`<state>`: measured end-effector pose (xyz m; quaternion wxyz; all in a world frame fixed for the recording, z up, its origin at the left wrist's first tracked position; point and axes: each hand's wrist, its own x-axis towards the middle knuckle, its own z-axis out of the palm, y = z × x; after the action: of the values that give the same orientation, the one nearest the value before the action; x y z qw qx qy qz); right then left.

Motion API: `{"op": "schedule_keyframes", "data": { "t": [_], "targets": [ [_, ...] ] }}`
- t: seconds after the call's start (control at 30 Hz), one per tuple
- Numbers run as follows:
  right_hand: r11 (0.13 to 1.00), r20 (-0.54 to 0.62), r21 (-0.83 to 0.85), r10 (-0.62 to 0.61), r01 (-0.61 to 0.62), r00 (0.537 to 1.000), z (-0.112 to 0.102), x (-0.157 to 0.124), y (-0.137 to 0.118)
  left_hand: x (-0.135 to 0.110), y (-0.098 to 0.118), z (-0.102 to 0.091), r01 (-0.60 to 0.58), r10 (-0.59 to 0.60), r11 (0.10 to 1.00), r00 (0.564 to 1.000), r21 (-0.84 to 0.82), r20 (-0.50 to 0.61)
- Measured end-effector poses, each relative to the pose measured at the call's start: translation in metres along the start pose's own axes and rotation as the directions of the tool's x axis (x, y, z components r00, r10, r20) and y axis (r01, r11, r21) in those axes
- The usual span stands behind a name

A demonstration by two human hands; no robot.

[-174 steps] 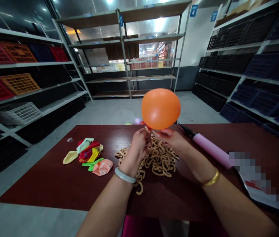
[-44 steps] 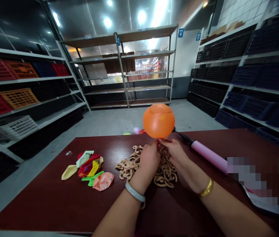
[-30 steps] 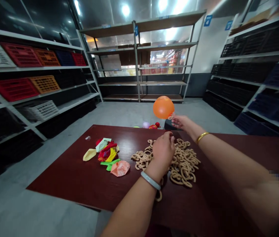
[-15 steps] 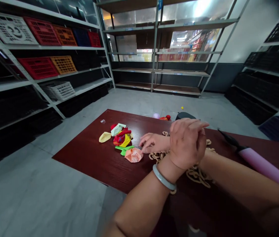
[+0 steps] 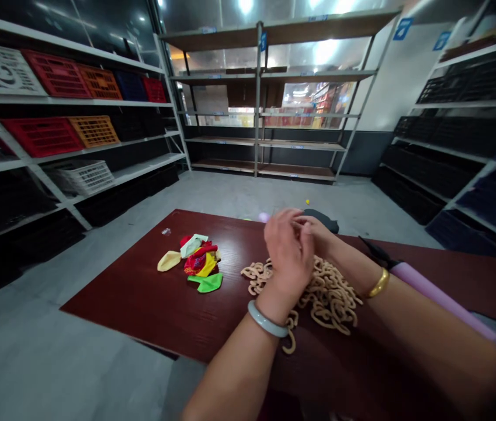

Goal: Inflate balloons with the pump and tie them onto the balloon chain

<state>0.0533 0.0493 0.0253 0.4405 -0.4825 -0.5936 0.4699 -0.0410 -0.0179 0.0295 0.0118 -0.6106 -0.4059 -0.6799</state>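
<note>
My left hand [image 5: 289,248], with a pale bangle at the wrist, is raised over the table with its fingers curled. Just behind it my right hand [image 5: 318,234] meets it, fingers bent inward. Both hands look closed, and whatever is between them is hidden by my left hand. Beneath them lies a heap of tan, hook-shaped pieces [image 5: 333,298] that look wooden. Left of the heap are limp balloons: a green balloon [image 5: 208,283], a cream balloon [image 5: 169,261], a pale mint balloon [image 5: 193,245], and red and yellow ones [image 5: 199,261] bunched together.
A lilac tube with a black tip [image 5: 436,295] lies along the table's right side. Clear scraps [image 5: 166,232] rest near the left edge of the dark red table [image 5: 129,292]. A dark rounded object [image 5: 320,220] shows beyond the far edge. Shelves with crates [image 5: 94,130] surround the floor.
My right hand has drawn back from the balloons to my left hand. The peach balloon its fingers touched no longer shows on the table. The view has shifted, uncovering more of the heap.
</note>
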Motion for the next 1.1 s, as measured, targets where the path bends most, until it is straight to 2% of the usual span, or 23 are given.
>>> {"op": "schedule_keyframes", "data": {
  "t": [0.07, 0.1, 0.17, 0.23, 0.27, 0.3, 0.37, 0.43, 0.5, 0.57, 0.6, 0.63, 0.7, 0.77, 0.97, 1.03, 1.1],
  "targets": [
    [0.995, 0.113, 0.1, -0.007, -0.005, 0.994, -0.023, 0.001, -0.003, 0.0, -0.01, 0.006, 0.213, -0.213, 0.976, 0.977, -0.044, 0.019],
    [0.989, 0.148, 0.148, -0.005, -0.017, 0.989, -0.034, -0.001, -0.004, -0.002, -0.016, 0.011, 0.328, -0.323, 0.94, 0.944, -0.092, 0.069],
    [0.963, 0.154, 0.265, 0.004, -0.046, 0.988, -0.053, -0.005, -0.004, -0.007, -0.027, 0.024, 0.515, -0.46, 0.834, 0.847, -0.197, 0.267],
    [0.938, 0.114, 0.341, 0.03, -0.068, 0.993, -0.069, -0.01, -0.003, -0.016, -0.035, 0.038, 0.629, -0.491, 0.752, 0.735, -0.199, 0.466],
    [0.933, 0.087, 0.352, 0.044, -0.072, 0.995, -0.076, -0.013, -0.003, -0.021, -0.037, 0.044, 0.648, -0.478, 0.739, 0.697, -0.185, 0.535],
    [0.931, 0.067, 0.356, 0.057, -0.077, 0.996, -0.083, -0.016, -0.004, -0.027, -0.037, 0.05, 0.654, -0.461, 0.737, 0.673, -0.174, 0.578],
    [0.926, 0.043, 0.369, 0.071, -0.082, 0.997, -0.094, -0.021, -0.005, -0.037, -0.035, 0.058, 0.654, -0.44, 0.735, 0.659, -0.175, 0.61],
    [0.914, 0.049, 0.393, 0.086, -0.099, 0.995, -0.103, -0.028, -0.006, -0.043, -0.031, 0.062, 0.709, -0.464, 0.681, 0.613, -0.184, 0.64],
    [0.895, 0.087, 0.429, 0.092, -0.121, 0.992, -0.111, -0.035, -0.007, -0.045, -0.024, 0.061, 0.813, -0.504, 0.556, 0.496, -0.173, 0.707],
    [0.877, 0.126, 0.46, 0.088, -0.137, 0.988, -0.118, -0.042, -0.008, -0.042, -0.016, 0.057, 0.911, -0.51, 0.385, 0.344, -0.149, 0.788],
    [0.873, 0.139, 0.467, 0.085, -0.141, 0.987, -0.121, -0.045, -0.007, -0.04, -0.011, 0.054, 0.943, -0.503, 0.3, 0.286, -0.145, 0.816],
    [0.872, 0.149, 0.469, 0.083, -0.144, 0.985, -0.124, -0.047, -0.006, -0.038, -0.007, 0.051, 0.963, -0.49, 0.221, 0.247, -0.155, 0.836],
    [0.869, 0.165, 0.47, 0.086, -0.155, 0.982, -0.128, -0.05, -0.004, -0.034, 0.0, 0.046, 0.98, -0.446, 0.089, 0.199, -0.178, 0.873],
    [0.863, 0.176, 0.479, 0.086, -0.162, 0.981, -0.13, -0.052, -0.002, -0.032, 0.004, 0.044, 0.984, -0.388, 0.009, 0.168, -0.179, 0.906],
    [0.846, 0.163, 0.517, 0.056, -0.133, 0.985, -0.134, -0.06, -0.001, -0.041, 0.002, 0.046, 0.998, -0.305, 0.01, 0.056, -0.055, 0.951],
    [0.838, 0.168, 0.53, 0.044, -0.128, 0.985, -0.138, -0.061, 0.001, -0.042, 0.002, 0.046, 0.998, -0.272, -0.041, 0.042, -0.055, 0.961],
    [0.86, 0.156, 0.496, 0.051, -0.124, 0.986, -0.147, -0.06, 0.006, -0.038, 0.003, 0.043, 0.988, -0.243, -0.117, 0.069, -0.1, 0.968]
  ]
}}
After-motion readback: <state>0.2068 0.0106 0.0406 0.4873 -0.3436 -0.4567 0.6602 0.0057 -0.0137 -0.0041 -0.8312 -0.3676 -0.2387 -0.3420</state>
